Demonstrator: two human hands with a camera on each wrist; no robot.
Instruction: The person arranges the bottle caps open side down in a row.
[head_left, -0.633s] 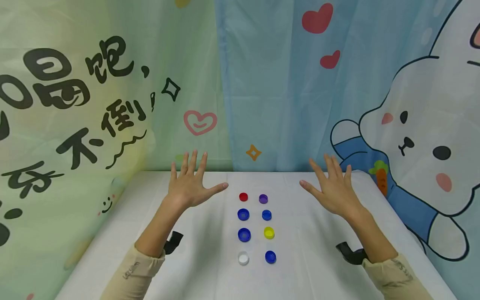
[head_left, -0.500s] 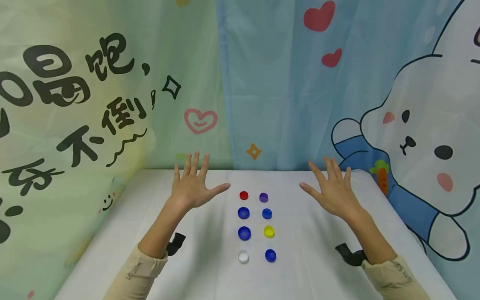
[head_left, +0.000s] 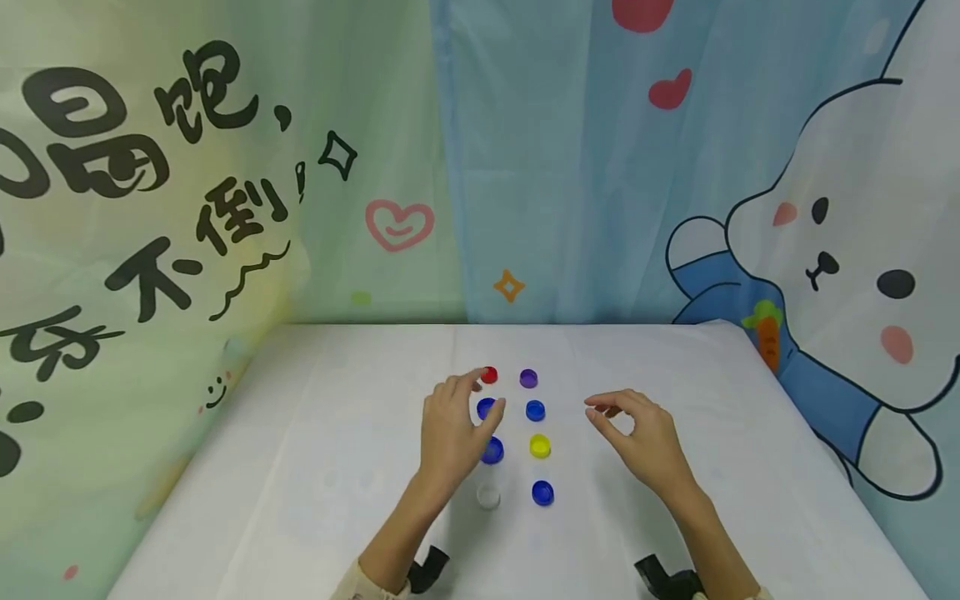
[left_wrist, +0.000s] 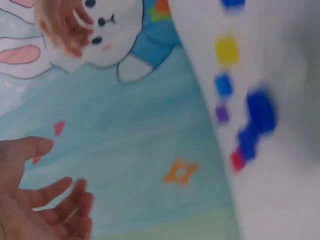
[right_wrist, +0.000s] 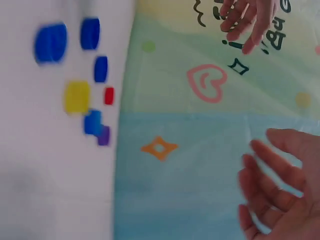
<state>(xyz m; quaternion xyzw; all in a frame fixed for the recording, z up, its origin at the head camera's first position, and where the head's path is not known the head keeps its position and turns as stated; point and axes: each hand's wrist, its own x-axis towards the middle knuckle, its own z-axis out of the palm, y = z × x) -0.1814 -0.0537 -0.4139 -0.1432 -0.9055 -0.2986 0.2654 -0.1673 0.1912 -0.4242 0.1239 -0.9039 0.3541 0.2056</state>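
Small round bottle caps lie in two columns on the white table. The left column runs from a red cap (head_left: 491, 377) through two blue caps, one of them the lower blue cap (head_left: 493, 451), to a white cap (head_left: 488, 498). In the right column are a purple cap (head_left: 528, 378), a smaller blue cap (head_left: 536, 410), a yellow cap (head_left: 540, 446) and a near blue cap (head_left: 543, 492). My left hand (head_left: 450, 429) hovers over the left column, loosely curved, partly covering the blue caps. Right of the caps, my right hand (head_left: 645, 437) hangs loosely bent in the air. Neither hand holds anything.
A white cloth covers the table (head_left: 315, 467). Behind it hangs a printed curtain (head_left: 525, 208) with lettering, hearts and a rabbit. Black wrist straps, such as the left strap (head_left: 428, 571), sit on both forearms.
Both hands, spread wide before, have bent their fingers. The left hand has moved right, over the left column; the right hand has come lower. The head view has tilted slightly.
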